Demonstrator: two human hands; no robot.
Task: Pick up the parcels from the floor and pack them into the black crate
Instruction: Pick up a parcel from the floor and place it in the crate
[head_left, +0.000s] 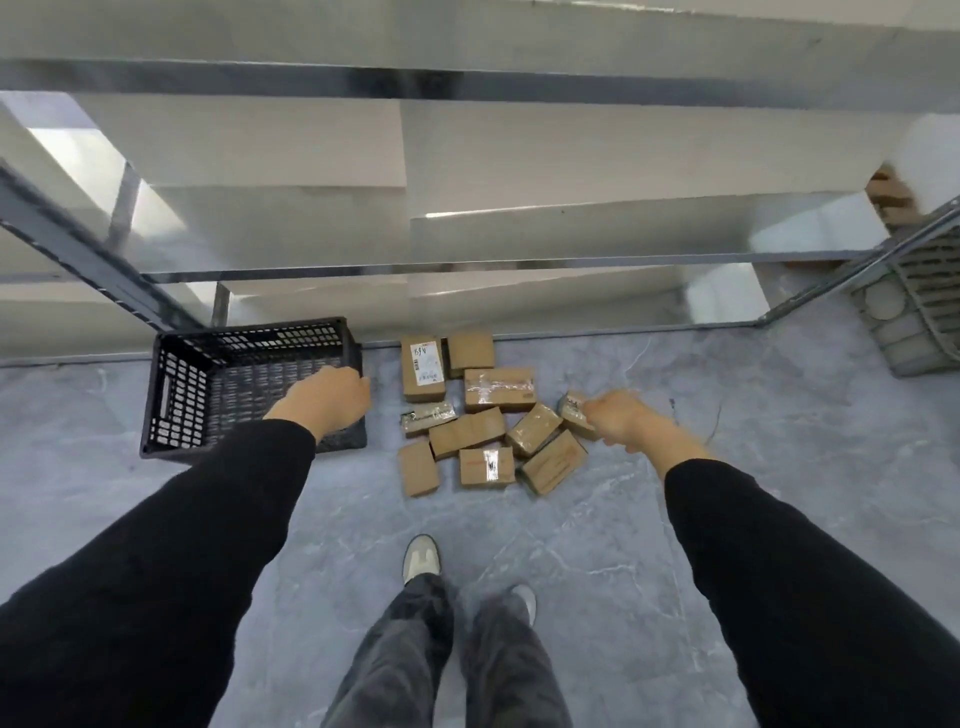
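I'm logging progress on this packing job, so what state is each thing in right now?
Black crate: on the floor, upright, no parcels seen inside.
Parcels: clustered on the floor right of the crate, sealed, unpacked.
Small parcel: at the cluster's right edge, gripped by the right hand.
Left hand: over the crate's right rim, holding nothing that shows.
Right hand: closed on the small parcel.

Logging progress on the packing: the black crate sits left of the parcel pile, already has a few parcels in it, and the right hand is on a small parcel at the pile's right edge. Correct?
Not quite. In the head view the black crate is empty; every parcel is on the floor. The rest holds: it sits left of the parcel pile, and the right hand is on the small parcel at the pile's right edge.
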